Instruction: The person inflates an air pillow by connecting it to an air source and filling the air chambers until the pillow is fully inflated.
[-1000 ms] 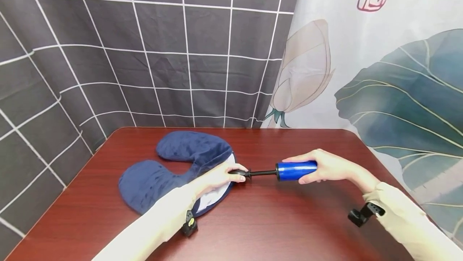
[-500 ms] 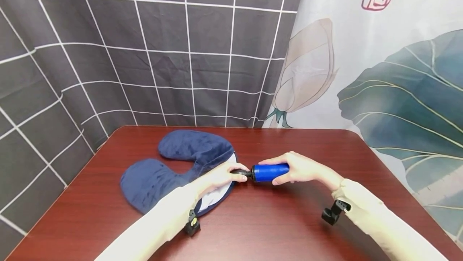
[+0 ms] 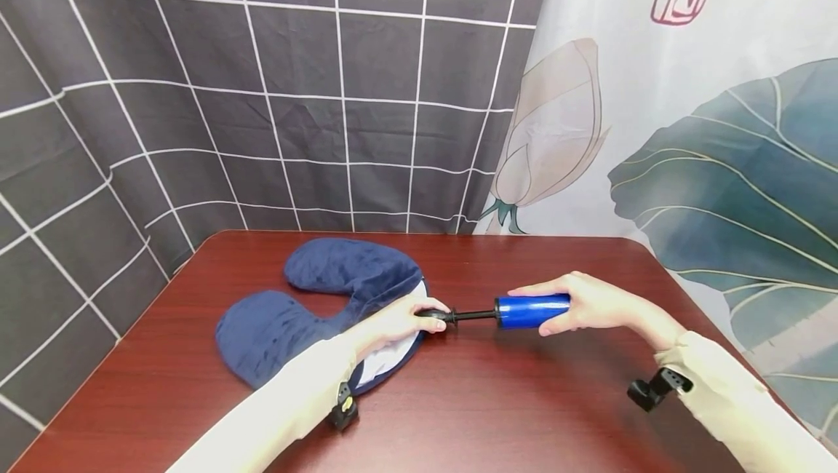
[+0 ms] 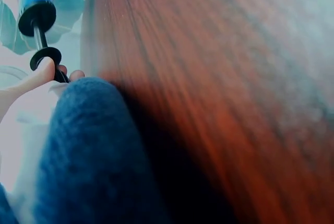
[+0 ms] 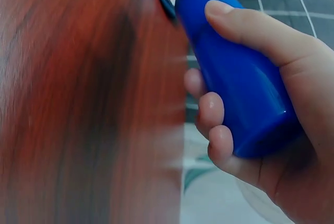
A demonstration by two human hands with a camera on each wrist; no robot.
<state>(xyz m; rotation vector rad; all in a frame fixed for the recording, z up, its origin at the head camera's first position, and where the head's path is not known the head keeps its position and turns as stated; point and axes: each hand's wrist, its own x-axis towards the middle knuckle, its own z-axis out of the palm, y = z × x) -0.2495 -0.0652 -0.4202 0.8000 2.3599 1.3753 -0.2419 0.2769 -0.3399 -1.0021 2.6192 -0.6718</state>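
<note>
A blue hand pump lies across the space between the two hands, its black rod showing. My right hand grips the blue barrel; in the right wrist view the fingers and thumb curl round the barrel. At the pump's left end my left hand pinches the black end piece, right at the white edge of a navy U-shaped pillow. In the left wrist view the thumb rests by a black disc, beside the pillow. The exact joint is hidden by the fingers.
The reddish-brown wooden table carries the pillow on its left half. Behind it hangs a dark grey curtain with white grid lines, and at the right a pale curtain with a leaf print.
Half a second ago the barrel was pushed against the left hand; now the right hand has drawn it back rightwards and the rod shows. The left hand and pillow have stayed nearly still.
</note>
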